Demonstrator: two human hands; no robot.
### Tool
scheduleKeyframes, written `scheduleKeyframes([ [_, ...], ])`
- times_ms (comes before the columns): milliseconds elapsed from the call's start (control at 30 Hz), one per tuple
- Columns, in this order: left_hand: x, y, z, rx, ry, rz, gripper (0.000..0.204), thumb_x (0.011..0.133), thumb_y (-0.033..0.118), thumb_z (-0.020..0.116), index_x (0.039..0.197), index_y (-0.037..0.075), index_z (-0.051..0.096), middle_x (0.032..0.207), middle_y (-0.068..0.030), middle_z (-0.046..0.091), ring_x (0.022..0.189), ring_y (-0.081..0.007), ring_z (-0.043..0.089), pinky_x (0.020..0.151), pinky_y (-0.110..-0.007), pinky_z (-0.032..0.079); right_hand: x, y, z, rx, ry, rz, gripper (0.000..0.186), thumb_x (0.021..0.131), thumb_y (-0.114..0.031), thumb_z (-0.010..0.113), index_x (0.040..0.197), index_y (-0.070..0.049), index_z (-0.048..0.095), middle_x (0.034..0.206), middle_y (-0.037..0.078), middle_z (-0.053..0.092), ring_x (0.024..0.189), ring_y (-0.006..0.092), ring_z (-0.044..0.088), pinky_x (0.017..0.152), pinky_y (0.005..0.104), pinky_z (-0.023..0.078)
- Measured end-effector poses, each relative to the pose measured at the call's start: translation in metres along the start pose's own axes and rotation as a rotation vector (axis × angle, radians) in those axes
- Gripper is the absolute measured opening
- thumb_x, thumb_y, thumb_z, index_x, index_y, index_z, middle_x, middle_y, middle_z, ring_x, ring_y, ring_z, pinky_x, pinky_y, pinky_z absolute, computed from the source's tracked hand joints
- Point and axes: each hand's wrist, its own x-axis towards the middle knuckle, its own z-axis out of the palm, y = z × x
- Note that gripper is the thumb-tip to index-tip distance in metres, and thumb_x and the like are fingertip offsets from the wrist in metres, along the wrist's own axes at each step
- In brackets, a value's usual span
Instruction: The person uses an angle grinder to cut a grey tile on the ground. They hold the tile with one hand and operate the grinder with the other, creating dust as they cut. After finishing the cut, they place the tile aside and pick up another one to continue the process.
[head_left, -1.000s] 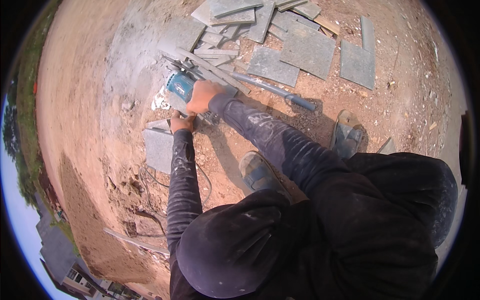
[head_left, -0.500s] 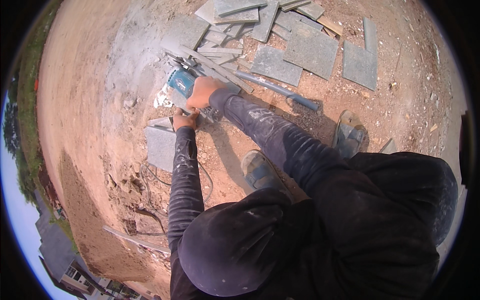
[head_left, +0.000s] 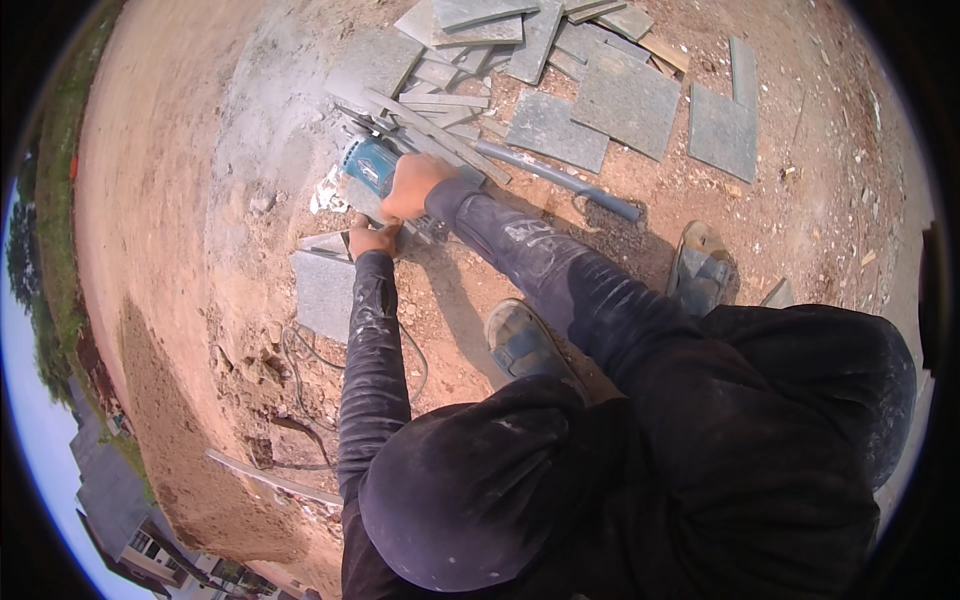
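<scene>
My right hand (head_left: 413,185) grips the top of a blue power cutter (head_left: 370,165) that rests on the dusty ground. My left hand (head_left: 372,238) presses down on the edge of a grey stone slab (head_left: 325,290) just below the cutter. Both arms wear dark, dust-streaked sleeves. The cutter's blade is hidden behind my hands. A dark cable (head_left: 300,350) curls over the dirt beside the slab.
Several grey cut slabs (head_left: 625,100) and narrow strips (head_left: 430,125) lie piled at the top. A long grey bar (head_left: 560,180) lies to the right of the cutter. My sandalled feet (head_left: 525,340) stand on reddish dirt. A thin strip (head_left: 270,478) lies at the lower left.
Both hands and the cutter have barely shifted on the slab; the view has moved slightly.
</scene>
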Motion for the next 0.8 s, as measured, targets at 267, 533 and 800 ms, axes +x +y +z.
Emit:
scheduleKeyframes([
  [267, 0.005, -0.005, 0.001, -0.019, -0.01, 0.047, 0.069, 0.066, 0.036, 0.083, 0.119, -0.001, 0.06, 0.105, -0.0198, 0.068, 0.097, -0.0314, 0.067, 0.083, -0.036, 0.051, 0.003, -0.009, -0.002, 0.006, 0.026, 0.021, 0.053, 0.056, -0.029, 0.076, 0.099, 0.001, 0.07, 0.11, 0.022, 0.066, 0.103, 0.0339, 0.064, 0.087, 0.038, 0.053],
  [533, -0.036, 0.043, -0.008, -0.189, -0.108, -0.117, 0.071, 0.066, 0.035, 0.083, 0.123, 0.0, 0.058, 0.102, -0.0195, 0.069, 0.093, -0.0308, 0.068, 0.08, -0.037, 0.052, 0.003, -0.012, -0.01, -0.012, 0.055, -0.024, 0.056, 0.057, -0.034, 0.078, 0.1, 0.001, 0.069, 0.111, 0.022, 0.066, 0.105, 0.0341, 0.063, 0.088, 0.0382, 0.052],
  [800, -0.054, 0.042, 0.012, 0.13, 0.333, 0.201, 0.071, 0.077, 0.033, 0.077, 0.133, -0.002, 0.049, 0.113, -0.0212, 0.061, 0.104, -0.0368, 0.061, 0.09, -0.043, 0.047, -0.02, 0.013, -0.029, -0.015, 0.034, -0.034, 0.069, 0.055, -0.037, 0.077, 0.107, 0.007, 0.063, 0.105, 0.025, 0.066, 0.098, 0.0356, 0.066, 0.085, 0.0376, 0.053],
])
